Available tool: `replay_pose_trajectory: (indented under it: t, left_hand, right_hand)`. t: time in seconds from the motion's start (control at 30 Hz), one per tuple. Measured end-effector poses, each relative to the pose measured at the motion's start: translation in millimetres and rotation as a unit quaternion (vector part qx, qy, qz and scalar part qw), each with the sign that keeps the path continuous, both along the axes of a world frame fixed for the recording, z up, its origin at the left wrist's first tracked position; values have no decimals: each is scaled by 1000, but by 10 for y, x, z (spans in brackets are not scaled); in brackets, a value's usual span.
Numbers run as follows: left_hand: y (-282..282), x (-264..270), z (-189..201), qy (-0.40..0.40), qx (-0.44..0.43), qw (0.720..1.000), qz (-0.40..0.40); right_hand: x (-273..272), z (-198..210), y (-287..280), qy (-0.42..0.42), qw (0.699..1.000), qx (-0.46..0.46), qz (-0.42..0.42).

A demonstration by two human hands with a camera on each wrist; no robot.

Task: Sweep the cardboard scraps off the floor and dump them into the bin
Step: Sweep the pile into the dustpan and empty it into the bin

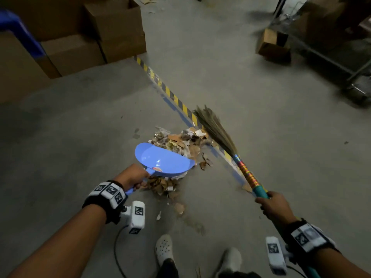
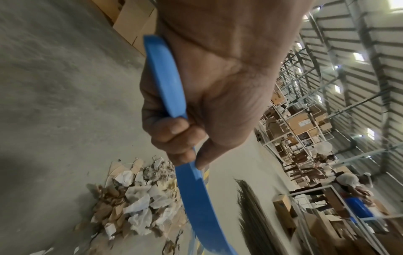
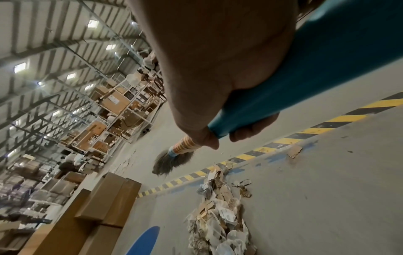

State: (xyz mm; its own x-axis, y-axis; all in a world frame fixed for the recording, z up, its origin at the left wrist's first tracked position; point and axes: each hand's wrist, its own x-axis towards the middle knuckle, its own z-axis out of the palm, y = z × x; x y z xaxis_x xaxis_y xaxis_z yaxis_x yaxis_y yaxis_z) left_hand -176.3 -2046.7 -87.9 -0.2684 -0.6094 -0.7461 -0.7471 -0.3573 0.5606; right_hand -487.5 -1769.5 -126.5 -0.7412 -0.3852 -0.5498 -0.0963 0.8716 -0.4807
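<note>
Brown cardboard scraps [image 1: 180, 143], mixed with white crumpled paper, lie in a heap on the grey concrete floor [image 1: 80, 117], just below the middle of the head view. More scraps trail from the heap toward 6 o'clock, near the person's white shoes [image 1: 165, 250]. A blue dustpan [image 1: 160, 157] is held above the near edge of the heap, its hollow facing up, with scraps showing beneath it. The left hand [image 1: 132, 176] is clenched round the dustpan's handle at 7 o'clock of the pan; the left wrist view shows the fingers [image 2: 174, 138] wrapped about the blue handle. At 3 o'clock of the heap, a grass broom [image 1: 215, 130] slants across the yellow-and-black striped floor tape [image 1: 170, 95], its bristles touching the heap's far right edge. The right hand [image 1: 275, 205] grasps the broom's teal handle below the multicoloured binding. Cardboard boxes [image 1: 118, 31] stand at 11 o'clock, well apart from the heap, and a metal rack [image 1: 321, 43] at 1 o'clock.
</note>
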Motion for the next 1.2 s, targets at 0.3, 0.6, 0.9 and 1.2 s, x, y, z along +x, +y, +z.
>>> replay_pose_trajectory:
  t: [0.3,0.6,0.9,1.2]
  left_hand:
    - [-1637,-942,-1314,-113,-12,986,-126]
    - [-1386,-1687,-4337,-71,-73,994,-38]
    - [-717,-1797,-6203,-87,-107,990,-36]
    - [-53,-1495,-6179,-44,-92,995,15]
  right_hand:
    - [-1934,-1706,-1240,44,990,48,125]
    - [-3222,-4190,-2683,61,968,16,244]
    - [-3543,-5454,-3252,12,947,77,311]
    - [-3183,-5239,-1892,-67,910,148,381]
